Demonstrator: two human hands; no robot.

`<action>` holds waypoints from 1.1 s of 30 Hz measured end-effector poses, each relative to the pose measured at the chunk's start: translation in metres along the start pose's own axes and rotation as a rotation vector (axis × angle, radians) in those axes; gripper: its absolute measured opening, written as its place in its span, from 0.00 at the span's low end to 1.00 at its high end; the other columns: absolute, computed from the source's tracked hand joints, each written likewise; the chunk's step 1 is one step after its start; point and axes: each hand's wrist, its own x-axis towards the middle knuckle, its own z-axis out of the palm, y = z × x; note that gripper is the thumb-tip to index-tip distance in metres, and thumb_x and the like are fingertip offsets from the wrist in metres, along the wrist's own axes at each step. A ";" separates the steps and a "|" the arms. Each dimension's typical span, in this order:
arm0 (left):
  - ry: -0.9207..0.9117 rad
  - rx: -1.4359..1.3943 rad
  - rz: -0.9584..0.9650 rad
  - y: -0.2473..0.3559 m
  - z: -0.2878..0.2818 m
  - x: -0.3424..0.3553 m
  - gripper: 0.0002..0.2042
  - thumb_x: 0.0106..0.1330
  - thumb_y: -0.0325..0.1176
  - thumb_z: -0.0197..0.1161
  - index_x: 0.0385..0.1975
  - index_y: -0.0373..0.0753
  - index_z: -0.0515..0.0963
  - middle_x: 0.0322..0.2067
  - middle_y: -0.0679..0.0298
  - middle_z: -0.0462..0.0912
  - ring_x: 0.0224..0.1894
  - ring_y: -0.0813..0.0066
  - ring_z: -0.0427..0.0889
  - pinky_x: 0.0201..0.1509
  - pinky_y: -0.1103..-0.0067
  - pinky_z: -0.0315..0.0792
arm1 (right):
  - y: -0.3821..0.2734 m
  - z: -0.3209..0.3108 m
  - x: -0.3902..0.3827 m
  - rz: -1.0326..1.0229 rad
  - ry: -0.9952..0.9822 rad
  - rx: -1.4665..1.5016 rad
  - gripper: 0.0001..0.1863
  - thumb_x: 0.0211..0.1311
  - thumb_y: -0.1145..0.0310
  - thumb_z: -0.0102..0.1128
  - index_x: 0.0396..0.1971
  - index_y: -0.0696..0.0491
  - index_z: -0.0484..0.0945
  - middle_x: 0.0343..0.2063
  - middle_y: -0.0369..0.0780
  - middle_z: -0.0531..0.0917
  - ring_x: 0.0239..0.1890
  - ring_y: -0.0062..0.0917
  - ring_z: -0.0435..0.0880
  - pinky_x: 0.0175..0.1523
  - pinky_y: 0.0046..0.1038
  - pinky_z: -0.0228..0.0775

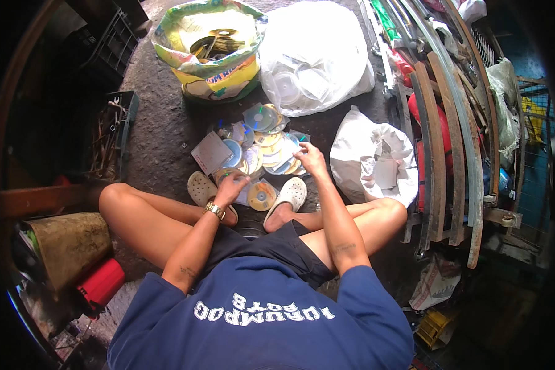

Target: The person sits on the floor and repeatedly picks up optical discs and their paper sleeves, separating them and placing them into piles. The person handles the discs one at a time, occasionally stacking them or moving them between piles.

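Rough dark floor (157,132) is topped, just above center frame, by a loose disc pile (270,140) that could get scratched if dragged; whether anything's gripped by left hand (231,187) or right hand (311,159) can't be told.

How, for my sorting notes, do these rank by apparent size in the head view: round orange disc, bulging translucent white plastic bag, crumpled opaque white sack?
1. Bulging translucent white plastic bag
2. Crumpled opaque white sack
3. Round orange disc
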 end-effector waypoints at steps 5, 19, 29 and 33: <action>-0.079 0.111 0.078 0.012 0.000 -0.025 0.27 0.69 0.50 0.67 0.59 0.33 0.79 0.56 0.48 0.84 0.60 0.56 0.83 0.64 0.67 0.74 | 0.034 0.070 0.024 0.215 0.093 -0.288 0.53 0.51 0.45 0.80 0.73 0.45 0.59 0.63 0.58 0.71 0.60 0.57 0.78 0.65 0.50 0.72; -0.054 0.078 0.016 0.021 0.002 -0.003 0.28 0.67 0.52 0.67 0.57 0.33 0.81 0.50 0.49 0.88 0.58 0.55 0.84 0.63 0.68 0.74 | 0.052 0.102 -0.011 0.516 0.194 0.885 0.15 0.61 0.72 0.68 0.47 0.57 0.80 0.36 0.39 0.86 0.37 0.26 0.88 0.37 0.32 0.85; -0.366 -0.889 -0.169 0.088 0.008 -0.020 0.54 0.65 0.66 0.66 0.81 0.47 0.42 0.78 0.50 0.54 0.78 0.48 0.56 0.70 0.48 0.66 | -0.100 0.025 -0.175 -0.327 0.245 0.291 0.26 0.61 0.73 0.67 0.60 0.56 0.75 0.41 0.46 0.85 0.43 0.38 0.88 0.46 0.38 0.80; -0.428 -0.994 0.028 0.100 -0.010 -0.030 0.53 0.64 0.62 0.69 0.82 0.48 0.45 0.71 0.57 0.64 0.72 0.60 0.64 0.71 0.55 0.65 | -0.130 0.024 -0.189 -0.358 -0.034 0.354 0.33 0.57 0.77 0.68 0.65 0.53 0.72 0.50 0.45 0.80 0.58 0.38 0.82 0.59 0.36 0.79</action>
